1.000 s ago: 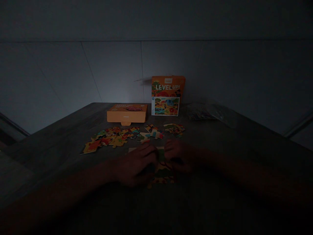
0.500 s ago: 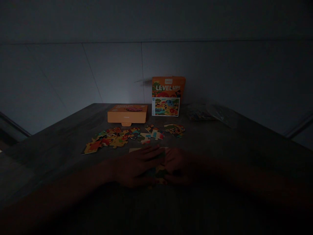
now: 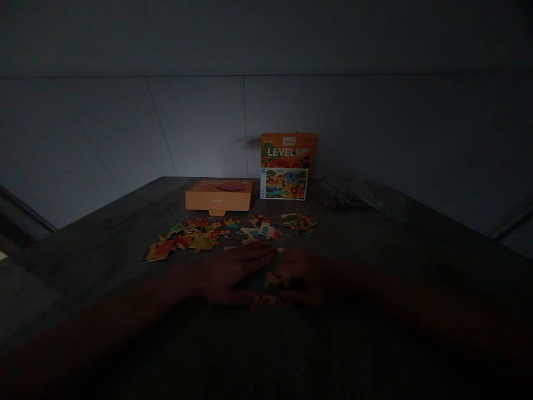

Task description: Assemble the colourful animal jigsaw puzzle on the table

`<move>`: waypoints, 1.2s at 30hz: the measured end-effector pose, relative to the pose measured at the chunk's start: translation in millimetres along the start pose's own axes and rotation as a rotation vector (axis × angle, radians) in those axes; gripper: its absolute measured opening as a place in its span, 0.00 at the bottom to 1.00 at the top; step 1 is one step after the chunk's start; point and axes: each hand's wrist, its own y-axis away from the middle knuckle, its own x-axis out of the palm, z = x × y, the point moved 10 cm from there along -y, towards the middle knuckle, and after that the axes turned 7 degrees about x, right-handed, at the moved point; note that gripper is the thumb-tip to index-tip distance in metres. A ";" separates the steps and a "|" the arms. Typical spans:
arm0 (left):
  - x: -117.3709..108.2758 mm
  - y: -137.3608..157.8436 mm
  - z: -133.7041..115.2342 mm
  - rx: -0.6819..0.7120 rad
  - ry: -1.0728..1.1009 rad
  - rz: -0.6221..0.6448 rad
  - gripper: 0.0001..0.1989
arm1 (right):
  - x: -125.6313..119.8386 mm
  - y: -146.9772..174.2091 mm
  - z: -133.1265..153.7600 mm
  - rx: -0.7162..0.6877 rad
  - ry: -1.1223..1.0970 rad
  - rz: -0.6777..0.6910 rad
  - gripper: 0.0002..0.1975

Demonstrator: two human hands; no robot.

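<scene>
In dim light, partly joined puzzle pieces (image 3: 272, 289) lie on the table in front of me, showing green, yellow and blue. My left hand (image 3: 233, 275) lies flat across their left part, fingers stretched to the right and thumb apart below. On the right side, my right hand (image 3: 302, 276) has its fingers bent and its thumb lower down, closed at the edge of a puzzle piece. Both hands cover much of the joined pieces, and the darkness hides the exact finger contact.
Loose puzzle pieces (image 3: 195, 236) lie beyond my left hand, with a smaller pile (image 3: 300, 222) to the right. Behind them are an orange box (image 3: 219, 200), an upright box (image 3: 289, 144) with a picture card (image 3: 285, 183) leaning on it, and a clear plastic bag (image 3: 378, 197).
Both hands stay at the joined pieces. They have drawn slightly apart, and more of the pieces shows between them. The whole view has shifted a little.
</scene>
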 end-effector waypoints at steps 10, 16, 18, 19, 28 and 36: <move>-73.5 53.0 46.9 -0.464 -0.308 -0.816 0.10 | -62.1 29.5 -71.5 0.366 -0.079 -0.695 0.13; -56.8 48.5 63.1 -0.423 -0.194 -0.669 0.12 | -38.8 13.3 -21.9 0.043 0.178 -0.431 0.18; -39.0 31.1 54.1 -0.302 -0.136 -0.509 0.12 | -8.0 5.5 -8.0 -0.054 0.206 -0.126 0.19; -29.3 23.1 48.7 -0.247 -0.112 -0.422 0.11 | 1.6 4.4 -6.2 -0.059 0.220 -0.034 0.20; -11.1 13.6 42.9 -0.229 -0.110 -0.225 0.12 | -8.0 5.1 -0.7 -0.030 0.425 -0.195 0.19; -12.2 12.1 41.2 -0.251 -0.129 -0.216 0.11 | -11.2 6.3 1.1 0.016 0.486 -0.227 0.20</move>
